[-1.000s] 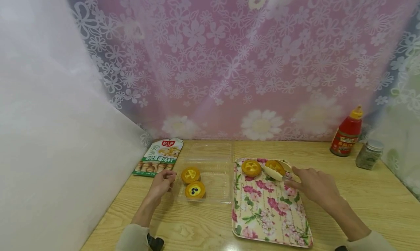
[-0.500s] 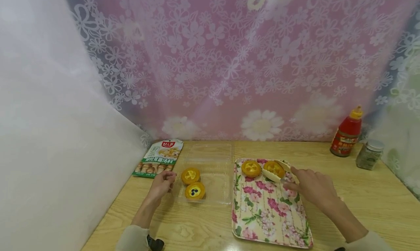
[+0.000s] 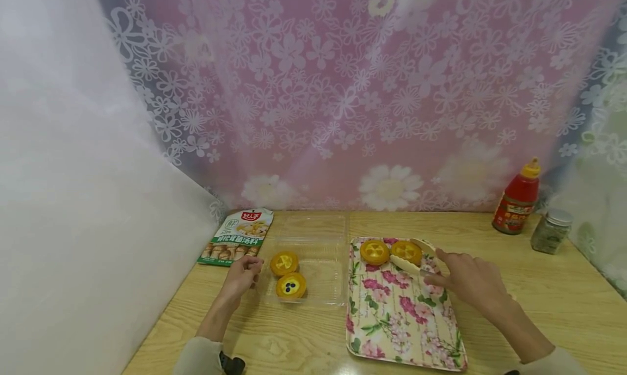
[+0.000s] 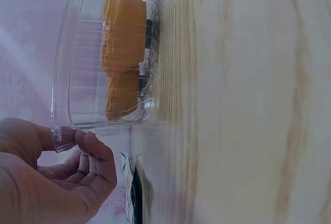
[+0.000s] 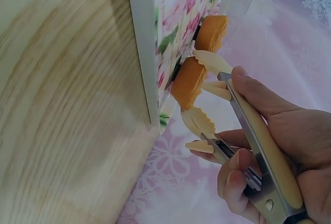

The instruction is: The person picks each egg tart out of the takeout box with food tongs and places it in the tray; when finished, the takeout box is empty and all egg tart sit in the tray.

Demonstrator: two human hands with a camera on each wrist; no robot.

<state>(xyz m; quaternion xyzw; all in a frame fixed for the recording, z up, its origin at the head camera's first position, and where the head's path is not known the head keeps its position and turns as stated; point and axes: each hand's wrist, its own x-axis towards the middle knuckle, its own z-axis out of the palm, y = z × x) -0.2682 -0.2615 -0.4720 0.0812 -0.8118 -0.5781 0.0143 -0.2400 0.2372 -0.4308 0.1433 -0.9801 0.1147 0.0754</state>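
My right hand [image 3: 470,280] grips a pair of tongs [image 5: 258,146] with cream scalloped tips and metal arms. Their tips stand on either side of an egg tart [image 3: 406,252] on the floral tray [image 3: 392,320]; a second tart [image 3: 374,252] sits just left of it. With thumb and finger my left hand [image 4: 67,172] pinches the rim corner of a clear plastic container [image 4: 64,79]. Inside that container are two tarts, one with a yellow pattern [image 3: 284,263] and one topped with dark berries [image 3: 291,286].
A green and white food pouch [image 3: 237,236] lies behind my left hand. At the back right stand a red sauce bottle [image 3: 517,201] and a small glass jar [image 3: 552,232] with a grey lid. A flowered curtain [image 3: 313,119] hangs behind the table.
The tongs' tips have spread away from the right tart on the tray, which has shifted slightly left, up against the other tart. My left hand stays at the container's edge.
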